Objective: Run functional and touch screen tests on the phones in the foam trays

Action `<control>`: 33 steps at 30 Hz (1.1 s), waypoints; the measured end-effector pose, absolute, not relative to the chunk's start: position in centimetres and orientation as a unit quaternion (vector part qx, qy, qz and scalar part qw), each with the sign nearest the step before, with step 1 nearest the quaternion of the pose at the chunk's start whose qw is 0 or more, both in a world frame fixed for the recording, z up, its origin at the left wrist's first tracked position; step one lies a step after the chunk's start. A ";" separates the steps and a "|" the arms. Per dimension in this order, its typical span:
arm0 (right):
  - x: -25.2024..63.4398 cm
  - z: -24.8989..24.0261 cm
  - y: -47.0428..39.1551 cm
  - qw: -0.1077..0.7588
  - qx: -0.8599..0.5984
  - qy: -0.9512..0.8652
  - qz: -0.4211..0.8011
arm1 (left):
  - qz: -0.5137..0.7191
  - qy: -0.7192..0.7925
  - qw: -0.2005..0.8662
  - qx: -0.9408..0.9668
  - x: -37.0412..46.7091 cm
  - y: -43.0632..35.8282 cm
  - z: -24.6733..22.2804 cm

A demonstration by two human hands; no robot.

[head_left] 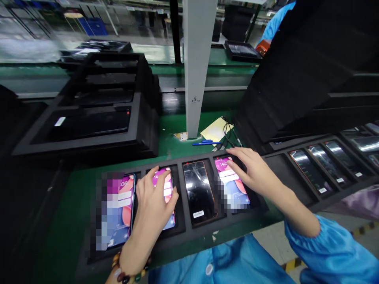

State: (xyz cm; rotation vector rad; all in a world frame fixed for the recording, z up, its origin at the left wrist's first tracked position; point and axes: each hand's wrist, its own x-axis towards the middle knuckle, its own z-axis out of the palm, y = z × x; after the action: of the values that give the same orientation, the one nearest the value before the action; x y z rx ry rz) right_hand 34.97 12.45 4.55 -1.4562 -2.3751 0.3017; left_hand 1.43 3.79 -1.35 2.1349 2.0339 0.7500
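Observation:
Four slots of a black foam tray (182,235) hold smartphones side by side in front of me. My left hand (154,201) is over the second phone (169,224), its fingers spread near the lit screen and covering part of it. At the right end, my right hand (251,170) reaches over another lit phone (235,190), fingers apart around its upper right side. Between them lies a dark-screened phone (199,193) with a small white label. The leftmost phone (122,213) is lit and partly blurred out. Neither hand visibly grips anything.
Stacked black foam trays (142,122) stand at the back left. Another tray (308,197) with several dark phones lies to the right, below a tall black stack (296,90). A grey post (197,71) rises behind a blue pen (206,142), yellow paper (214,131) and cables.

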 end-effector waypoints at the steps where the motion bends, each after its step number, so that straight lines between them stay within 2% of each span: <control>1: 35.7 4.1 11.2 0.196 -0.512 -0.827 0.121 | 0.245 0.668 0.051 0.701 1.4 3.8 -1.3; 6: 36.7 2.4 10.1 0.276 -0.525 -0.795 0.130 | 0.245 0.669 0.059 0.699 1.3 3.9 -1.5; 11: 35.0 2.4 11.2 0.302 -0.508 -0.798 0.118 | 0.282 0.688 0.081 0.664 0.8 4.1 -1.7; 16: 35.1 1.1 8.0 0.335 -0.520 -0.778 0.113 | 0.294 0.719 0.098 0.623 -0.1 2.1 -0.7; 22: 39.2 0.0 3.4 0.324 -0.433 -0.833 0.120 | 0.314 0.628 0.043 0.711 -3.3 -2.8 2.4; 27: 38.2 -0.6 2.3 0.309 -0.366 -0.870 0.111 | 0.280 0.540 0.022 0.793 -3.2 -4.2 2.3; 30: 34.8 -0.1 2.5 0.291 -0.265 -0.908 0.146 | 0.292 0.552 0.003 0.781 -3.4 -3.9 1.7; 33: 31.3 0.4 2.7 0.268 -0.360 -0.884 0.134 | 0.322 0.657 -0.012 0.681 -5.1 -4.0 1.0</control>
State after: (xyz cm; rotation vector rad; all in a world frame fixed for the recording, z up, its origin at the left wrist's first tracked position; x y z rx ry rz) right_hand 31.33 2.75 0.38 -0.9703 -2.3850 0.3604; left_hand -5.12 -4.04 0.95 2.1561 2.0801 1.0199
